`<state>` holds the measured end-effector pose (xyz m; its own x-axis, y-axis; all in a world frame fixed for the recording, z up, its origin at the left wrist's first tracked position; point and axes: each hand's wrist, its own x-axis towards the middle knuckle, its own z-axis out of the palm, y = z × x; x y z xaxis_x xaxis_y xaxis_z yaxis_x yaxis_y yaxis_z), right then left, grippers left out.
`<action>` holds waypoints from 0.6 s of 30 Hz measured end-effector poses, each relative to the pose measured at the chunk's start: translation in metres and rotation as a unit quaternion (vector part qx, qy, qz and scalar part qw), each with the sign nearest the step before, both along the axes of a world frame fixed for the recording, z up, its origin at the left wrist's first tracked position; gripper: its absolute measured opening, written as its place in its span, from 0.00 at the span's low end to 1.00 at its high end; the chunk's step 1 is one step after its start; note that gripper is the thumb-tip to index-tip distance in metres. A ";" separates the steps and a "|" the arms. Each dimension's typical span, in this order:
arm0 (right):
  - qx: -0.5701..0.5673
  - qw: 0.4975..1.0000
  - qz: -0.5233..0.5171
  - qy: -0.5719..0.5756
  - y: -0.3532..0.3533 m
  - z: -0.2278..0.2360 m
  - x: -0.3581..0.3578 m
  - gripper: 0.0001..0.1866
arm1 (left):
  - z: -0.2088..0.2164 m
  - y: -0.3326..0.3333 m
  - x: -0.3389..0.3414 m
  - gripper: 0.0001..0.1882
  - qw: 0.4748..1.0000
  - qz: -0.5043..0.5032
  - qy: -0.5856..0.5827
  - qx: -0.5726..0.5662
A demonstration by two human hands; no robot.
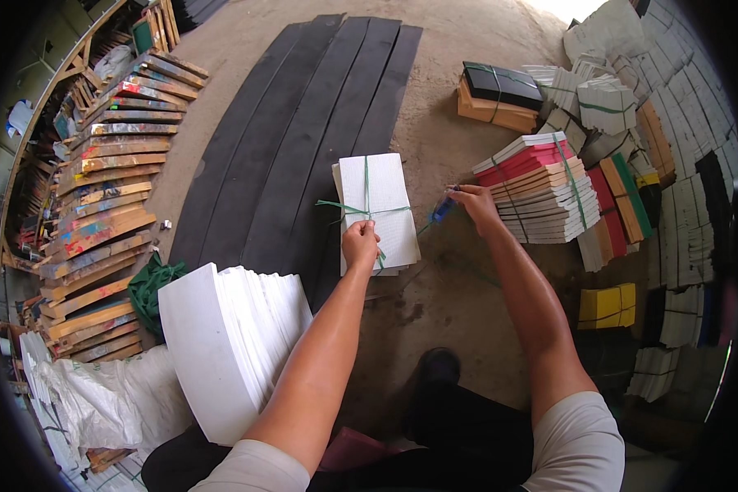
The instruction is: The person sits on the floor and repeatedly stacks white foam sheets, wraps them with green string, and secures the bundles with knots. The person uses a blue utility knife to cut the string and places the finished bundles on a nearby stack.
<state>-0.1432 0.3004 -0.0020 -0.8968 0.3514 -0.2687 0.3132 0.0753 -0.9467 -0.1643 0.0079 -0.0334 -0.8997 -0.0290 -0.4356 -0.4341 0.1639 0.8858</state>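
A small stack of white sheets [377, 209] lies on long black strips [303, 123], bound crosswise with green string [366, 210]. My left hand [360, 243] presses on the stack's near edge and pinches the string there. My right hand [474, 205] is to the right of the stack, closed on a small blue object [442, 209], with a strand of green string running from it toward the stack.
A big pile of loose white sheets [230, 344] leans at my lower left, next to a heap of green string [149, 289]. Tied bundles of white, red, tan, black and yellow sheets [549, 197] crowd the right side. Paint-stained wooden boards [107, 189] line the left.
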 end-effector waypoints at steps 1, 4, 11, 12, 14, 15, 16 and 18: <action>-0.008 1.000 0.005 0.018 0.000 0.001 0.001 0.16 | 0.000 0.001 0.000 0.13 1.000 -0.002 0.002 -0.004; 0.210 0.977 0.042 0.006 0.000 0.017 -0.001 0.12 | 0.001 -0.002 0.000 0.14 1.000 -0.007 -0.003 -0.007; 0.336 0.935 0.052 0.102 -0.032 0.060 0.007 0.13 | 0.036 0.027 0.028 0.34 0.900 -0.035 0.350 -0.256; 0.321 0.938 0.069 0.111 -0.040 0.062 0.007 0.14 | 0.040 0.031 0.026 0.37 0.903 -0.088 0.360 -0.216; 0.288 0.941 0.111 0.138 -0.050 0.060 0.008 0.15 | 0.057 0.049 0.022 0.38 0.903 -0.125 0.388 -0.134; 0.286 0.942 0.126 0.118 -0.052 0.063 0.010 0.15 | 0.069 0.054 0.020 0.34 0.924 -0.172 0.323 -0.109; 0.282 0.943 0.144 0.101 -0.057 0.068 0.010 0.15 | 0.080 0.056 0.016 0.31 0.939 -0.214 0.256 -0.087; 0.289 0.935 0.184 0.091 -0.049 0.057 0.009 0.16 | 0.083 0.060 0.015 0.25 0.952 -0.230 0.195 -0.045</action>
<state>-0.1339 0.2509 0.0554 -0.9980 0.0486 0.0398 0.0023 0.6613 -0.7501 -0.1494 0.0676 0.0501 -0.9193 0.3855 -0.0793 0.0613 0.3394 0.9387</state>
